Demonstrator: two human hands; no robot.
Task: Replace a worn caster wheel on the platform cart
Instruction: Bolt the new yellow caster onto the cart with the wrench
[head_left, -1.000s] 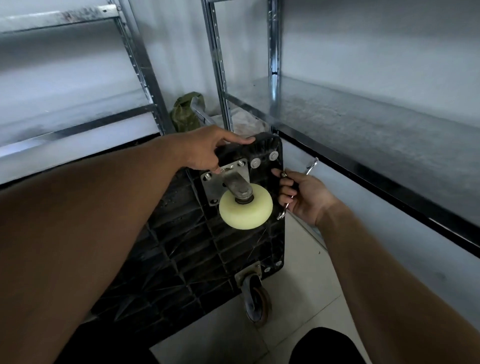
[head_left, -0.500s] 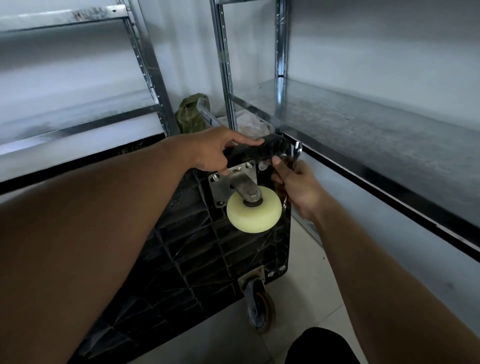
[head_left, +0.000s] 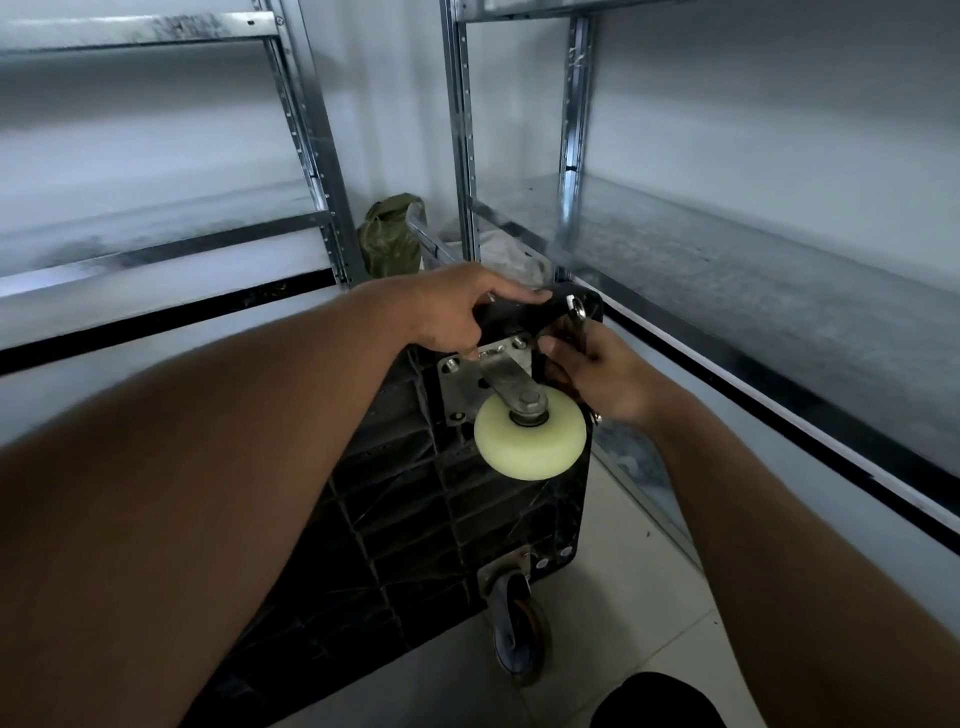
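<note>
- Cream nylon caster wheel (head_left: 531, 439) bolted at upturned platform cart (head_left: 415, 519) top corner.
- Left of wheel: left hand (head_left: 457, 312) gripping cart edge.
- Right of wheel: right hand (head_left: 597, 374), risen to corner, clutching wrench (head_left: 577, 312); tightening likely next.

Dim, cool light; soft overall, wide-angle bending at edges, forearms shadowed.

Mid-frame, the left hand (head_left: 457, 312) is gripping the upended cart (head_left: 415, 519) above the cream caster wheel (head_left: 530, 441); the right hand (head_left: 597, 374) is holding a wrench (head_left: 576, 312) beside its mounting plate (head_left: 462, 379).
</note>
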